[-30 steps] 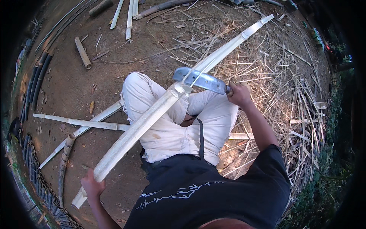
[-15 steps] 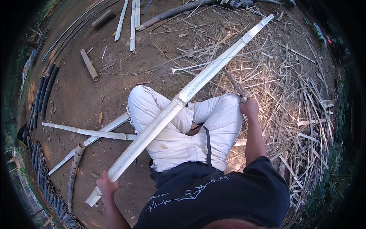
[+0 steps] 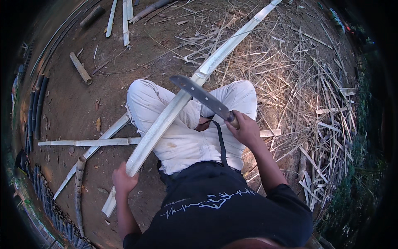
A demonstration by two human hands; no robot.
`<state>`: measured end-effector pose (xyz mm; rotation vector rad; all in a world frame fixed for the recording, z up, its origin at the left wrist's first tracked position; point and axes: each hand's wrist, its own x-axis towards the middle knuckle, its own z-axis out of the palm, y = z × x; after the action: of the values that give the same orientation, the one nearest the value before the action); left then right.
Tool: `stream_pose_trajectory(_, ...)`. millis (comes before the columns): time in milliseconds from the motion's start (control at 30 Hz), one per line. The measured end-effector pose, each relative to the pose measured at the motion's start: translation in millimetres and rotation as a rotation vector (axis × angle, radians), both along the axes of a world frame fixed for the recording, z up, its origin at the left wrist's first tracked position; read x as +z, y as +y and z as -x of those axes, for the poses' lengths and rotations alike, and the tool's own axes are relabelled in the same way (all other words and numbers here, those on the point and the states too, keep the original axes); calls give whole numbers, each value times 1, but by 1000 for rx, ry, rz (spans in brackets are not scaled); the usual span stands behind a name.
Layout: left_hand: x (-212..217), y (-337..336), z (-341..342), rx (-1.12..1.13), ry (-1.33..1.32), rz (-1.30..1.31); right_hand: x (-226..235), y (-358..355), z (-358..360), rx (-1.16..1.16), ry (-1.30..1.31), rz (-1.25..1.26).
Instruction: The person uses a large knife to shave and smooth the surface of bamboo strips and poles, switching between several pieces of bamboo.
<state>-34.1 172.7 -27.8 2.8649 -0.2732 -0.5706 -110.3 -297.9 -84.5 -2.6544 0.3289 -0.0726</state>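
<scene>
Grips a long pale bamboo strip (image 3: 166,119) near its lower end with the left hand (image 3: 125,179), closed around it. Holds a broad-bladed knife (image 3: 202,96) with the right hand (image 3: 243,128), closed on the handle. Slants the strip from the left hand up across the pale trousers (image 3: 180,155) and on past the right hand. Crosses it with the blade between the hands, short of a knot; cannot tell whether touching.

Seems partway through cutting at this strip: already split lengthwise, but knotted along its pale face. Cannot tell how much remains to be cut.

Sits low on bare brown earth (image 3: 105,89), littered beyond and to the right of the right hand with dry shavings (image 3: 282,87). Includes crossed split strips (image 3: 83,143) and a brown bamboo pole (image 3: 78,186) left of the left hand. Holds a short bamboo tube (image 3: 80,68) and more strips (image 3: 125,25) farther beyond that hand. Ends, outdoors, in dark greenery (image 3: 348,203) well right of the right hand.
</scene>
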Motion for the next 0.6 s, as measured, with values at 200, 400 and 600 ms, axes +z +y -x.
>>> stream_pose_trajectory(200,33,-16,26,7,-31,-24,-11,43,-6,263,-79,4)
stream_pose_trajectory(400,70,-2,30,-9,-102,-114,-32,-93,-62,-325,126,-38)
stream_pose_trajectory(600,77,16,18,7,-135,-125,-3,-62,-80,-48,95,70)
